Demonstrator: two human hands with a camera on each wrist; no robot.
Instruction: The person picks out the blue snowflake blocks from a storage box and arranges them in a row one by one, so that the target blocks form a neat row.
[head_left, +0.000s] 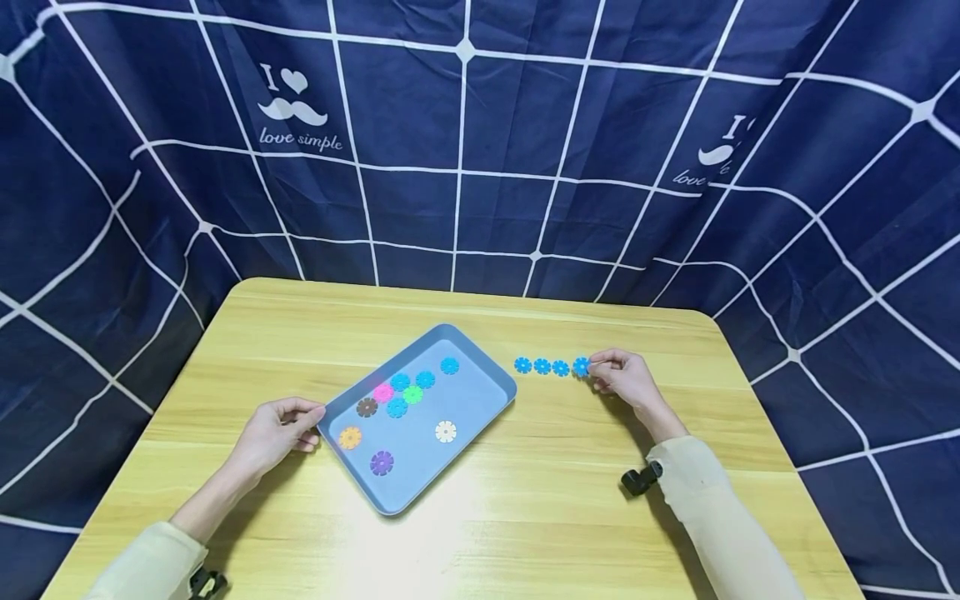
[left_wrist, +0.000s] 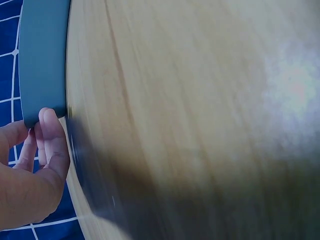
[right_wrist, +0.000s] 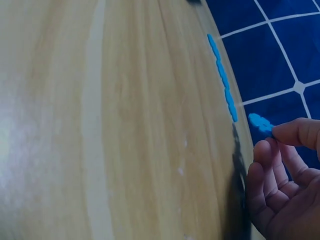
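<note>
My right hand (head_left: 624,382) pinches a blue notched plastic disc (head_left: 582,367) between thumb and fingertips. In the right wrist view that disc (right_wrist: 260,123) is held tilted above the table. Left of it, several blue discs (head_left: 542,367) lie in a row on the table. My left hand (head_left: 279,435) grips the left corner of a grey-blue tray (head_left: 487,412), with the thumb at the rim. Inside the tray lie several loose discs, among them a purple one (head_left: 382,463), an orange one (head_left: 349,437), a white one (head_left: 446,431) and a green one (head_left: 412,394).
The wooden table (head_left: 540,517) has rounded far corners. A dark blue curtain (head_left: 405,208) with white lines hangs behind it and at both sides. A black device (head_left: 641,480) is at the right sleeve, and another (head_left: 207,582) at the left.
</note>
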